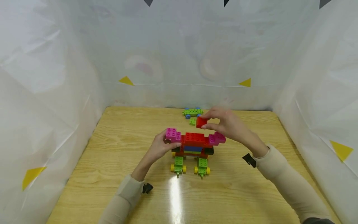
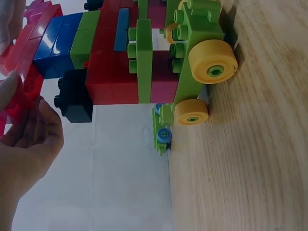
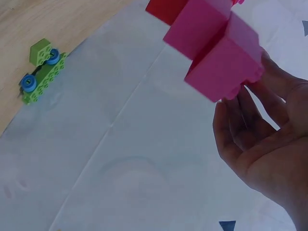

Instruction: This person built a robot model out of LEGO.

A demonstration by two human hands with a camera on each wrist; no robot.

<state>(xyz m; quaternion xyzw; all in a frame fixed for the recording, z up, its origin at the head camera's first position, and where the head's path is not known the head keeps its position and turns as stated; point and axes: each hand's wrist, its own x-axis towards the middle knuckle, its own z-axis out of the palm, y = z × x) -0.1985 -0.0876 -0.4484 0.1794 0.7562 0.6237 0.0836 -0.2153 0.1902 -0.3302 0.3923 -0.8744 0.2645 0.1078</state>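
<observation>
A figure of toy building blocks (image 1: 195,140) stands on the table, red in the middle with a blue layer (image 1: 193,148) and black bricks (image 1: 209,151) beneath. It rests on two green wheeled bases (image 1: 178,161) with yellow wheels (image 2: 212,61). Pink bricks (image 1: 172,134) jut from its left end and more pink bricks (image 1: 217,138) from its right. My left hand (image 1: 157,150) grips the left end, thumb in front and fingers behind. Above the figure, my right hand (image 1: 227,123) pinches a red brick (image 1: 200,122) between thumb and fingers; in the right wrist view the pink bricks hide it.
Behind the figure, near the table's back edge, is a green wheeled base (image 1: 193,112) with blue wheels. A small green brick (image 1: 192,121) lies just in front of it. White sheeting (image 1: 179,56) with yellow triangles (image 1: 126,81) encloses the wooden table (image 1: 117,130) at the back and sides.
</observation>
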